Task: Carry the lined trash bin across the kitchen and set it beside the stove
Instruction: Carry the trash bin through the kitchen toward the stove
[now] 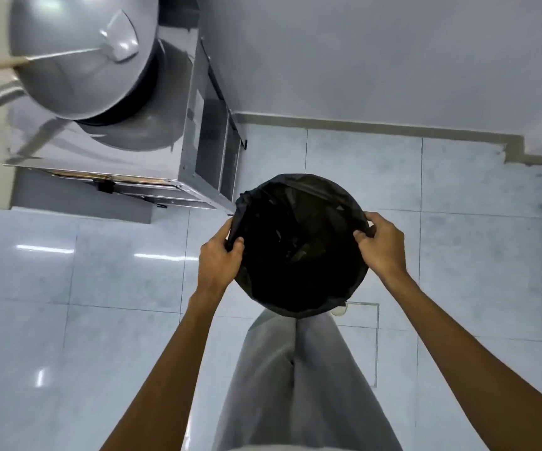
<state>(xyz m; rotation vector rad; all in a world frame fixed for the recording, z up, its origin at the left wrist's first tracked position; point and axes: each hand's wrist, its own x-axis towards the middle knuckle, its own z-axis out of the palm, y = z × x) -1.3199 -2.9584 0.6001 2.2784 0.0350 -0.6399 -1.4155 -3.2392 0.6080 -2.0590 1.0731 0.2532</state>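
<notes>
Seen from straight above, the round trash bin is lined with a black plastic bag that folds over its rim. My left hand grips the rim on the left side, thumb inside the bag. On the opposite side my right hand pinches the rim. The bin is just right of the front corner of the steel stove. The frame does not show whether the bin touches the floor. Its inside is dark and nothing can be made out there.
A large steel wok with a ladle sits on the stove at upper left. The grey wall and its skirting run behind the bin. Glossy pale floor tiles spread around. My grey trousers are below the bin.
</notes>
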